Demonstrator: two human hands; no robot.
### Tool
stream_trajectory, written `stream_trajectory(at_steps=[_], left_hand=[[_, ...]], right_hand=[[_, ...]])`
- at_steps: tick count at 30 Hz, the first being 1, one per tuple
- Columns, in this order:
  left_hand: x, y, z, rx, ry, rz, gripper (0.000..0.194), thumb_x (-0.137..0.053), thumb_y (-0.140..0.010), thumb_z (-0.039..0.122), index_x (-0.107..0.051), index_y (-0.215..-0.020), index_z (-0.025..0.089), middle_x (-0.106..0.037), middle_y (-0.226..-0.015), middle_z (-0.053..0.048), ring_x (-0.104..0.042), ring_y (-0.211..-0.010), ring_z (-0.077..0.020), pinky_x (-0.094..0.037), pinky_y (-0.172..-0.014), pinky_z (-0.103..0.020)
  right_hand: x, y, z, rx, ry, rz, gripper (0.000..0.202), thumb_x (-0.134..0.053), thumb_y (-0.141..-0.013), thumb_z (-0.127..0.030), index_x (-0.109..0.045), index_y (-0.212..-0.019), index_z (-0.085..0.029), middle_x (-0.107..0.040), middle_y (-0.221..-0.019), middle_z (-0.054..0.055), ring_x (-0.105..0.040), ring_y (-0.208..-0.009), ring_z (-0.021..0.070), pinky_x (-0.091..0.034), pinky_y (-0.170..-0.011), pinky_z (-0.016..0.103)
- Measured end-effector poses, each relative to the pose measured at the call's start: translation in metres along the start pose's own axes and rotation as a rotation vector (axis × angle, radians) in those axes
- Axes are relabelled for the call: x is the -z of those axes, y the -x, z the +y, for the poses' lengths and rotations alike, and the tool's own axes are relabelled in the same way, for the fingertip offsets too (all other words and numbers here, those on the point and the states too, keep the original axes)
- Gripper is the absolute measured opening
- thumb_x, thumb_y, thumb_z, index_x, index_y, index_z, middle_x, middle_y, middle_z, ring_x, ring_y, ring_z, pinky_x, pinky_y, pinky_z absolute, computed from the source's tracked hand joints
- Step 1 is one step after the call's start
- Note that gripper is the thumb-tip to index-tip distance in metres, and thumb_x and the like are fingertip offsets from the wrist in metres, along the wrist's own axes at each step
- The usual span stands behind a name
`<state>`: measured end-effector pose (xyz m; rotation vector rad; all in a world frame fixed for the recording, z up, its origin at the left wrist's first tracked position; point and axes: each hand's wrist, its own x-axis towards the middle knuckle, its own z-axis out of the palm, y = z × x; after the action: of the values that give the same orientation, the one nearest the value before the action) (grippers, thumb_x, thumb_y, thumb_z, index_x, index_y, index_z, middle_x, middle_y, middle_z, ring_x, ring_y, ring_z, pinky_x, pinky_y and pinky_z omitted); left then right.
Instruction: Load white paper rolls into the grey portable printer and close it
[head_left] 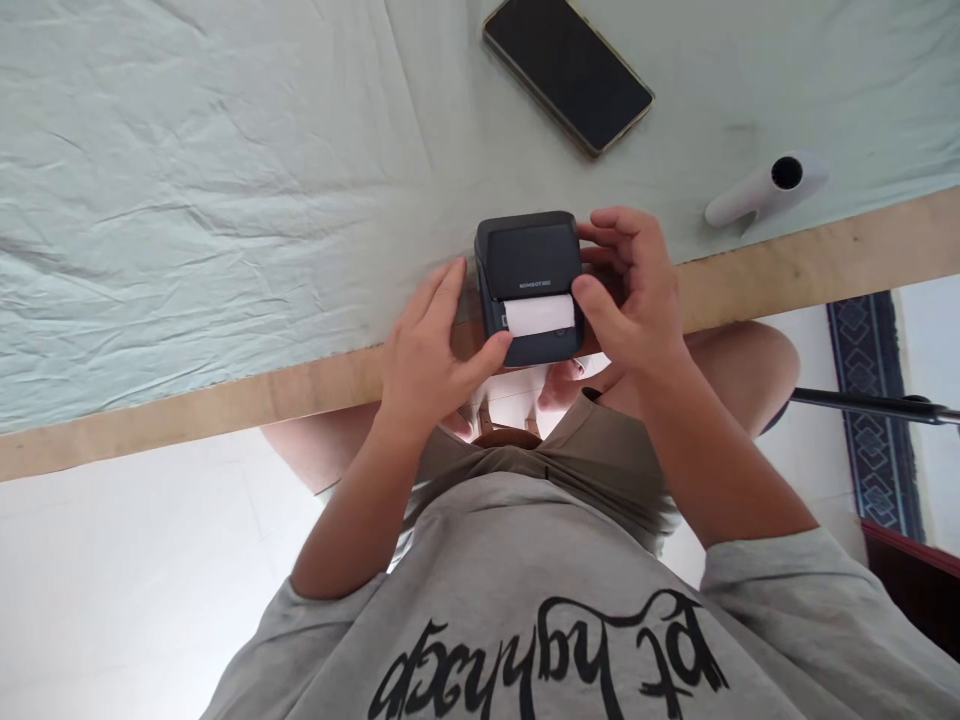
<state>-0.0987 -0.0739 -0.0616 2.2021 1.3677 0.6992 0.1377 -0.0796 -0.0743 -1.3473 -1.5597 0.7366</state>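
A small black label printer (529, 250) sits at the near edge of the table, with a white paper strip (540, 316) out of the slot on its front. My left hand (427, 350) is beside the printer, its fingers stretched out along the left side and its thumb touching near the left end of the strip. On the other side, my right hand (634, 290) is curled against the printer's right side, thumb at the edge by the strip. Some of the right fingers are partly hidden behind one another.
A phone (570, 70) with a dark screen lies beyond the printer. Right of it, a white handheld device (769, 190) with a dark round end rests near the table edge. Pale green cloth (225, 200) covers the table; a bare wooden edge (300, 385) runs along its front.
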Motion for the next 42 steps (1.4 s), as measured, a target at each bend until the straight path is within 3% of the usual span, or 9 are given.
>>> stream_trajectory(at_steps=[6,10,13,19,24,31,35,39,42], left_hand=[[0.001,0.000,0.004,-0.010,-0.001,-0.020,0.062,-0.050,-0.099,0.056,-0.052,-0.147,0.017,-0.062,-0.143,-0.013,-0.061,-0.129,-0.0309,-0.050,-0.109,-0.044],[0.002,0.000,0.004,-0.006,0.012,-0.016,0.063,-0.052,-0.098,0.055,-0.054,-0.146,0.014,-0.062,-0.142,-0.014,-0.061,-0.128,-0.0312,-0.050,-0.109,-0.044],[0.002,0.001,0.004,-0.010,0.010,-0.019,0.064,-0.051,-0.098,0.054,-0.054,-0.146,0.012,-0.062,-0.141,-0.015,-0.061,-0.128,-0.0314,-0.050,-0.109,-0.044],[0.004,0.001,0.007,0.013,-0.006,-0.046,0.063,-0.052,-0.098,0.051,-0.053,-0.147,0.011,-0.062,-0.142,-0.016,-0.060,-0.128,-0.0316,-0.049,-0.108,-0.045],[0.004,0.001,0.008,0.019,-0.016,-0.049,0.063,-0.053,-0.098,0.049,-0.053,-0.147,0.009,-0.062,-0.140,-0.016,-0.060,-0.127,-0.0313,-0.049,-0.108,-0.045],[0.006,0.001,0.009,0.029,-0.003,-0.064,0.062,-0.050,-0.098,0.048,-0.052,-0.148,0.012,-0.062,-0.140,-0.015,-0.060,-0.125,-0.0316,-0.049,-0.107,-0.045],[0.005,0.001,0.008,0.020,0.003,-0.057,0.063,-0.050,-0.098,0.049,-0.053,-0.148,0.011,-0.062,-0.141,-0.015,-0.060,-0.126,-0.0321,-0.048,-0.108,-0.045],[0.004,0.002,0.006,0.016,0.015,-0.048,0.062,-0.051,-0.097,0.050,-0.053,-0.147,0.014,-0.061,-0.143,-0.014,-0.060,-0.128,-0.0322,-0.047,-0.109,-0.045],[0.003,0.002,0.007,0.019,0.022,-0.048,0.060,-0.051,-0.097,0.050,-0.053,-0.147,0.017,-0.062,-0.143,-0.013,-0.060,-0.129,-0.0324,-0.048,-0.109,-0.046]], right_hand=[[0.012,-0.005,-0.007,0.009,0.159,0.009,0.045,-0.073,-0.082,-0.043,-0.058,-0.123,-0.032,-0.068,-0.119,0.003,-0.067,-0.115,0.0253,-0.059,-0.098,0.048],[0.014,-0.021,-0.036,-0.010,0.273,0.077,0.028,-0.069,-0.087,-0.048,-0.062,-0.108,-0.031,-0.060,-0.070,-0.003,-0.066,-0.072,0.0189,-0.060,-0.076,0.041],[0.010,-0.035,-0.056,-0.014,0.315,0.081,0.015,-0.058,-0.095,-0.044,-0.060,-0.098,-0.029,-0.052,-0.055,-0.006,-0.058,-0.053,0.0148,-0.055,-0.066,0.036],[0.000,-0.044,-0.057,0.050,0.361,0.092,0.010,-0.061,-0.090,-0.032,-0.052,-0.089,-0.027,-0.069,-0.074,-0.002,-0.066,-0.064,0.0174,-0.043,-0.052,0.031],[0.002,-0.062,-0.068,-0.004,0.802,-0.305,0.015,-0.067,-0.081,-0.024,-0.066,-0.094,-0.029,-0.076,-0.086,0.000,-0.064,-0.070,0.0210,-0.049,-0.076,0.040],[-0.001,-0.081,-0.098,-0.117,1.193,-0.686,0.035,-0.062,-0.085,-0.028,-0.069,-0.119,-0.034,-0.074,-0.092,0.006,-0.066,-0.085,0.0299,-0.047,-0.069,0.041],[-0.004,-0.088,-0.084,-0.062,1.098,-0.655,0.030,-0.073,-0.077,-0.025,-0.069,-0.106,-0.034,-0.071,-0.082,0.000,-0.059,-0.073,0.0201,-0.049,-0.070,0.037],[0.011,-0.090,-0.083,0.007,0.887,-0.590,0.042,-0.084,-0.062,-0.019,-0.067,-0.097,-0.034,-0.074,-0.086,-0.005,-0.051,-0.060,0.0145,-0.048,-0.067,0.037],[0.032,-0.079,-0.090,-0.020,0.595,-0.395,0.041,-0.081,-0.061,-0.024,-0.064,-0.097,-0.035,-0.076,-0.092,-0.005,-0.046,-0.049,0.0111,-0.044,-0.056,0.035]])
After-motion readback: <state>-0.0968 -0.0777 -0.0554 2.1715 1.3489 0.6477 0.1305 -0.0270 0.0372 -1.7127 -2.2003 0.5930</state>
